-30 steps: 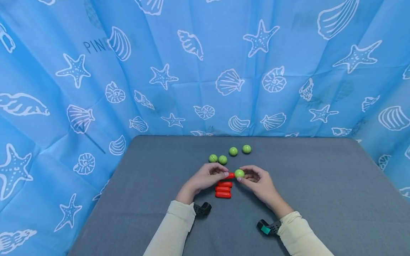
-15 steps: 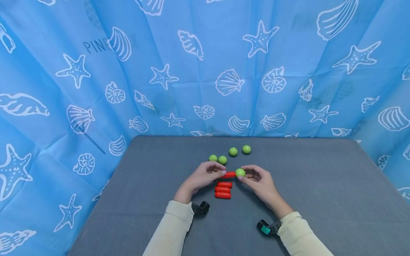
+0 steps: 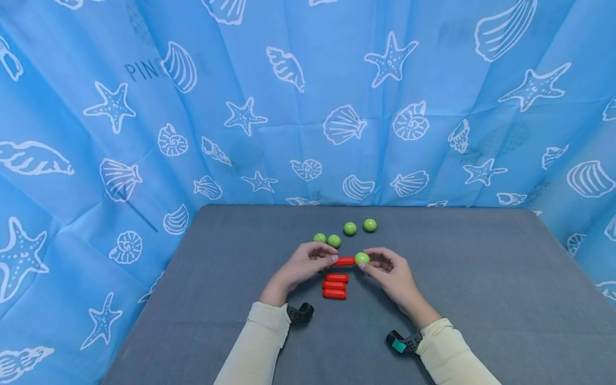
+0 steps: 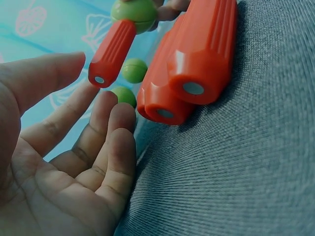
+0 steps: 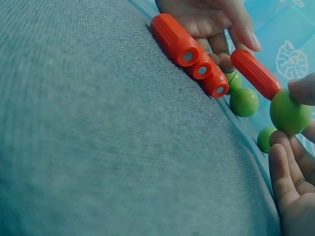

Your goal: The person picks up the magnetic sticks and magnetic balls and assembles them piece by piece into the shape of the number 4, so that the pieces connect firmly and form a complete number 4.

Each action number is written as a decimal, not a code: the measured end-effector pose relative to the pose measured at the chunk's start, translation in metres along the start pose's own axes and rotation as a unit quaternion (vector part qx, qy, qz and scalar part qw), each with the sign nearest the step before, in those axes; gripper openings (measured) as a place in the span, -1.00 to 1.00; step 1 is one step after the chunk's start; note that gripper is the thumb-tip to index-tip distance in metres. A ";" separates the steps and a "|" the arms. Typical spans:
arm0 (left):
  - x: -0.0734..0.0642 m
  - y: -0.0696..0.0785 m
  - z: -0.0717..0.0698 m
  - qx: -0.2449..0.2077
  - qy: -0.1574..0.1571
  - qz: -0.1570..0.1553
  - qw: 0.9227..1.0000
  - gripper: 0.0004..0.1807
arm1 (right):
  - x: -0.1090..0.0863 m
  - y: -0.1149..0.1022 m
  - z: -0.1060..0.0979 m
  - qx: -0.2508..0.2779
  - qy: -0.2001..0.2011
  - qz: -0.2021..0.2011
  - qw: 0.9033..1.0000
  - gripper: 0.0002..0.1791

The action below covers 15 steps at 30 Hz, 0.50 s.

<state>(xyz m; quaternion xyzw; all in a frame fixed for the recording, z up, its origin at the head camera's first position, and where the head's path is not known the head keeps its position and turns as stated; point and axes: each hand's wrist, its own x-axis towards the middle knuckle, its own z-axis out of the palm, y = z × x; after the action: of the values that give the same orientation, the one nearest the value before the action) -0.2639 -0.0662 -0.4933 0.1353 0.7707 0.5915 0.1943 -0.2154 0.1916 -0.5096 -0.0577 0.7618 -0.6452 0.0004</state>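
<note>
With the right grip (image 3: 391,274) I'm pinching a ball (image 3: 362,259); a red rod (image 3: 344,261) is sticking out from it toward my left grip (image 3: 307,265), whose fingers are standing parted at the rod's end, contact unclear. Three rods (image 3: 334,286) are lying nearer me on the desk (image 3: 346,342); four balls (image 3: 349,229) are sitting beyond both grips.

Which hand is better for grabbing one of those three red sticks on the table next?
Probably the left hand. Its fingers look open, and it is close to the three red sticks. The right hand pinches a green ball with another red stick touching it, so it seems busy.
</note>
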 end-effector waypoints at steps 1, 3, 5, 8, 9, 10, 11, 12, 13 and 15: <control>0.000 0.001 0.000 -0.001 0.002 -0.001 1.000 -0.61 | 0.000 0.000 0.000 -0.002 0.003 0.001 1.000 -0.57; 0.000 0.001 0.001 -0.003 0.006 -0.002 1.000 -0.62 | 0.001 0.000 0.000 -0.006 0.009 0.002 1.000 -0.58; 0.000 0.002 0.001 -0.004 0.011 -0.001 1.000 -0.62 | 0.001 0.001 -0.001 -0.009 0.015 0.003 1.000 -0.58; 0.000 0.002 0.001 -0.003 0.019 0.003 1.000 -0.63 | 0.001 0.001 -0.002 -0.009 0.025 0.003 1.000 -0.58; 0.000 0.002 0.001 -0.003 0.022 0.005 1.000 -0.63 | 0.001 0.001 -0.002 -0.008 0.028 0.002 1.000 -0.58; 0.000 0.002 0.001 -0.002 0.025 0.008 1.000 -0.63 | 0.001 0.000 -0.002 -0.007 0.032 0.001 0.999 -0.58; 0.000 0.002 0.000 -0.001 0.029 0.010 1.000 -0.63 | 0.000 0.000 -0.002 -0.005 0.035 0.001 0.999 -0.57; -0.001 0.002 0.000 -0.001 0.034 0.013 0.999 -0.63 | 0.000 0.000 -0.002 -0.002 0.039 0.001 0.999 -0.57; -0.001 0.002 -0.001 0.000 0.038 0.017 0.999 -0.63 | 0.000 0.000 -0.002 0.001 0.042 0.000 0.999 -0.57; -0.002 0.003 -0.003 0.001 0.051 0.027 0.998 -0.63 | 0.000 0.000 -0.002 0.007 0.048 0.003 0.999 -0.57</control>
<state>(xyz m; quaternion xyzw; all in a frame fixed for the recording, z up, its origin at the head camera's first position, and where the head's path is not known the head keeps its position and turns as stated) -0.2633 -0.0693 -0.4890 0.1263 0.7761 0.6021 0.1383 -0.2154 0.1938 -0.5095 -0.0243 0.7566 -0.6526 -0.0335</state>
